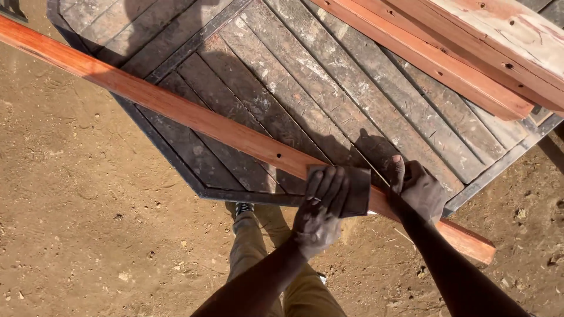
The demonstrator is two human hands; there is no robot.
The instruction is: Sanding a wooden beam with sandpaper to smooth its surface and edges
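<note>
Where the dirt ground [76, 194] meets the slatted wooden table [294, 82], a long reddish plank [194, 117] lying slantwise across it, near end jutting past the edge. Left hand [320, 214] flat on a dark sheet of sandpaper [355, 188], fingers [329, 182] pressed together and holding it down on the plank; just to the right, right hand [420, 191] gripping the plank, fingers curled around its edge, thumb up. Further right, more reddish boards [470, 53] stacked on the far corner.
</note>
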